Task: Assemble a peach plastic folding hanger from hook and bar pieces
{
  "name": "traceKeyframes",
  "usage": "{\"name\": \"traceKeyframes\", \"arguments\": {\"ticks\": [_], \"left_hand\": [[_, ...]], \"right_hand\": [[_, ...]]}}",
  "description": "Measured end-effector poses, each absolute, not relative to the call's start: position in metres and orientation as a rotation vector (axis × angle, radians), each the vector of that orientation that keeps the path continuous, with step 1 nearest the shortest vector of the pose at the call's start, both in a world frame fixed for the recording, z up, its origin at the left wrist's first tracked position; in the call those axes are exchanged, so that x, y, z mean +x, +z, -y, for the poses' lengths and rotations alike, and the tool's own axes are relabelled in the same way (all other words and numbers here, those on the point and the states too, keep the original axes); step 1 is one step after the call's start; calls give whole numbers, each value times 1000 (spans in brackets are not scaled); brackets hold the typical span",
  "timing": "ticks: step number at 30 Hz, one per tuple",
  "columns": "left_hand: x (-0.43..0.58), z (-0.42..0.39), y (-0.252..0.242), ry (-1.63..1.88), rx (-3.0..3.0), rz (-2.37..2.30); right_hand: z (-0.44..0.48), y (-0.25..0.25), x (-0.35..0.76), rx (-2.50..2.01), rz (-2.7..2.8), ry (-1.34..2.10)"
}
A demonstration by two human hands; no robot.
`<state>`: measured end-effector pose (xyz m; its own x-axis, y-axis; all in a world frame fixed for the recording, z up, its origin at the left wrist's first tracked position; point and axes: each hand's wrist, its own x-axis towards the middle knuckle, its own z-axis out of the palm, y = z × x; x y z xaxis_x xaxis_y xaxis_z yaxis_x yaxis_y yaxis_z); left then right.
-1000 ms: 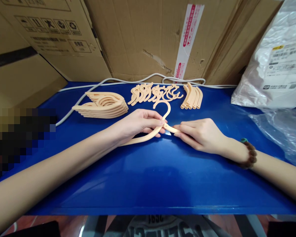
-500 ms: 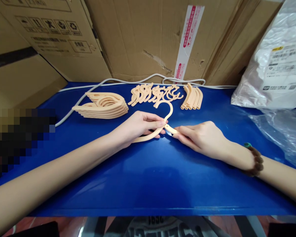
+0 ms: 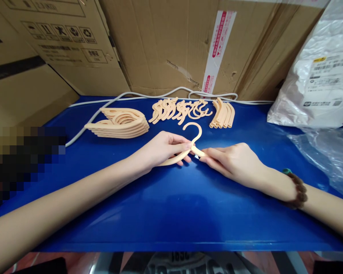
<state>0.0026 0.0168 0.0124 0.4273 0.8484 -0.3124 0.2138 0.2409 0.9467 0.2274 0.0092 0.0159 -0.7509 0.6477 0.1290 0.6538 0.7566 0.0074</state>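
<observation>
My left hand [image 3: 171,148] pinches a cream plastic hanger [image 3: 199,131] at the base of its hook, with one curved arm running back under the palm. Between thumb and fingers my right hand [image 3: 231,161] grips a short cream hanger arm piece [image 3: 198,152]. The inner end of that piece meets the hanger at the hook's base, close to my left fingertips. Its outer end is hidden in my right fingers. Both hands are just above the blue tabletop [image 3: 177,213].
Behind my left hand lies a stack of cream hangers [image 3: 118,123]. Loose hooks and curved pieces [image 3: 178,108] and a row of short arm pieces [image 3: 222,113] lie farther back. A white cable [image 3: 125,95], cardboard boxes [image 3: 165,45] and a plastic-wrapped package [image 3: 311,83] border the back.
The hook has turned slightly and sits a little lower. The arm piece's end, which showed holes before, now sits closer against the hook's base. Both hands keep their grip.
</observation>
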Motion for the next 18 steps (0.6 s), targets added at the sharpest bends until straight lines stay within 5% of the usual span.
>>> {"name": "traceKeyframes", "arguments": {"ticks": [8,18], "left_hand": [[8,5,13,403,2459,-1369],[9,4,8,293,2670,-1407]], "right_hand": [[-16,16,234,-836,2853,-15],[-21,17,238,-688,2752,-209]]}}
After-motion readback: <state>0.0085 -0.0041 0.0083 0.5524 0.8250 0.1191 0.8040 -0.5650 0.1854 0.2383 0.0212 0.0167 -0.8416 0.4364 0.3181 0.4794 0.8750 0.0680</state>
